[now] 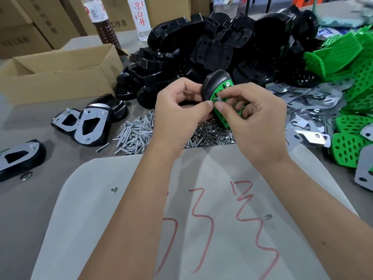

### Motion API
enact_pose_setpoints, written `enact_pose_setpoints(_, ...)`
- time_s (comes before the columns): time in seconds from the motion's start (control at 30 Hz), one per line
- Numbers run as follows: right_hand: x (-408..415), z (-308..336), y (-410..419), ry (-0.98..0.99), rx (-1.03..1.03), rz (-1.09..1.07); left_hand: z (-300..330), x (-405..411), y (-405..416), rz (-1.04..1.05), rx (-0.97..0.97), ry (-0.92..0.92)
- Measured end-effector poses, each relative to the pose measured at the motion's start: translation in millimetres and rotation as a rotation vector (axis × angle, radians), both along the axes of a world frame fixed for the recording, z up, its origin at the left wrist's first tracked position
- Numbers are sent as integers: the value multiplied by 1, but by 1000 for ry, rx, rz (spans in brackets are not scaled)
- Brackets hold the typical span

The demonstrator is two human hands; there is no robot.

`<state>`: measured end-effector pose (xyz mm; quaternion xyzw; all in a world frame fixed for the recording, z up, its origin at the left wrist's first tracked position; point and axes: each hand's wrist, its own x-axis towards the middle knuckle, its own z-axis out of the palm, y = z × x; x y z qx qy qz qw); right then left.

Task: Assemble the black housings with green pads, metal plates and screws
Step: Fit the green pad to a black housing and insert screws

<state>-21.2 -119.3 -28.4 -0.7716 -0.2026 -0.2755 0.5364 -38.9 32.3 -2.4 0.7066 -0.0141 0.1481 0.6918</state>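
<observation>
My left hand [177,114] grips a black housing [212,83] with a green pad [226,93] fitted on its face, held up above the table. One screw head shows at the pad's top corner. My right hand [254,122] pinches a screw [218,99] whose tip sits at a hole near the pad's left edge, and its other fingers support the pad from below. Loose screws [135,136] and nuts [210,136] lie in piles just under my hands. Three finished housings with metal plates [88,124] rest at the left.
A heap of black housings [212,43] fills the back. Green pads [351,63] and metal plates [314,102] spread at the right. An open cardboard box [58,73] stands at the left, two bottles [141,17] behind it. A white sheet with red marks [201,219] lies in front.
</observation>
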Motion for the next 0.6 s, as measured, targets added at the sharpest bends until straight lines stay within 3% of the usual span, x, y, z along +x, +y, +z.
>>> enact_pose_setpoints(0.27, -6, 3, 2, -65, 1, -52, -3, 2, -13, 183, 181, -150)
enact_pose_setpoints(0.47, -12, 7, 2, -173, -34, -123, -4, 2, -17, 248, 151, -156)
enact_pose_setpoints(0.53, -12, 8, 0, -134, 56, -63, -4, 4, -15, 260, 81, -113)
enact_pose_setpoints(0.6, -12, 9, -1, 32, 248, 102, -3, 5, -11, 266, -37, -72)
